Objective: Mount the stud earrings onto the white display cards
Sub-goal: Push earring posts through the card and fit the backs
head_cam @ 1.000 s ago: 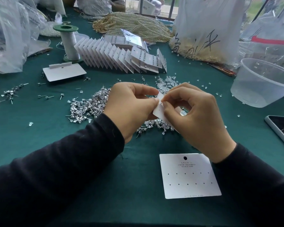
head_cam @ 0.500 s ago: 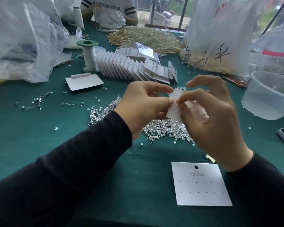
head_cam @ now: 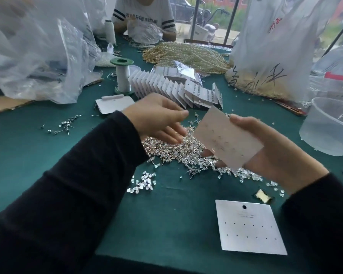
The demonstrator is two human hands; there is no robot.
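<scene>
Head view: the right hand (head_cam: 275, 161) grips a white display card (head_cam: 228, 137), tilted just above the stud pile (head_cam: 182, 153), likely to keep fresh earrings within reach. The left hand (head_cam: 156, 117) hangs loosely spread over it, seemingly empty.

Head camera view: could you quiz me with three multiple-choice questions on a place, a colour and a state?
1. Where is the blank card? A on the floor; B flat on the cloth by the right sleeve; C on a shelf.
2. The cloth's colour? A red; B yellow; C dark green.
3. The right hand? A grips a white card; B empty; C holds scissors.
1 B, it lies beside the sleeve; 2 C, green shows everywhere; 3 A, fingers curl round the card.
</scene>
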